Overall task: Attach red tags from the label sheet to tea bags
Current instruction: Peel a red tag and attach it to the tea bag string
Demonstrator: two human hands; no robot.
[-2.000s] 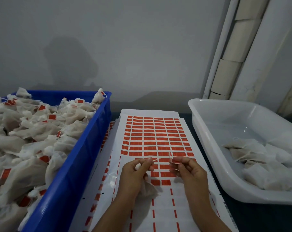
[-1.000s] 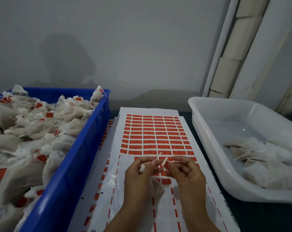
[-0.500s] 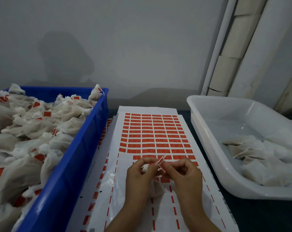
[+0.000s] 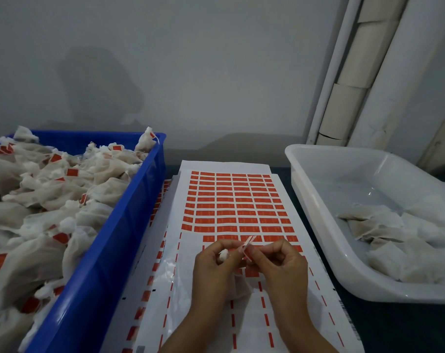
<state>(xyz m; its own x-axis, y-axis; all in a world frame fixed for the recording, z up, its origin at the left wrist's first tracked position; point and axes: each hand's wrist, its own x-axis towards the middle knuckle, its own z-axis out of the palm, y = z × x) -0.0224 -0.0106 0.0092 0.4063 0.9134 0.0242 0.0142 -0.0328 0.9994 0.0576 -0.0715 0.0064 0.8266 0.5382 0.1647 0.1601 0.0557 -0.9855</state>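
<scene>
Over label sheet [image 4: 231, 200]: red tag [image 4: 248, 243] now folded.

Plain grey wall [image 4: 190, 59], dim light, soft shadow [image 4: 99, 85] cast on it at left. White pipe [image 4: 331, 72] and cream boxed column [image 4: 356, 67] run up right corner. Dark tabletop [image 4: 394, 327] below

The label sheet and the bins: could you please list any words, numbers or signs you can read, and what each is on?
No text can be read.
Red tags on the label sheet: faint marks, too small and blurred to read.
Print along the sheet's right edge: too small to read.
Tags on the tea bags in the blue bin: blurred.
White tub: no markings show.
</scene>
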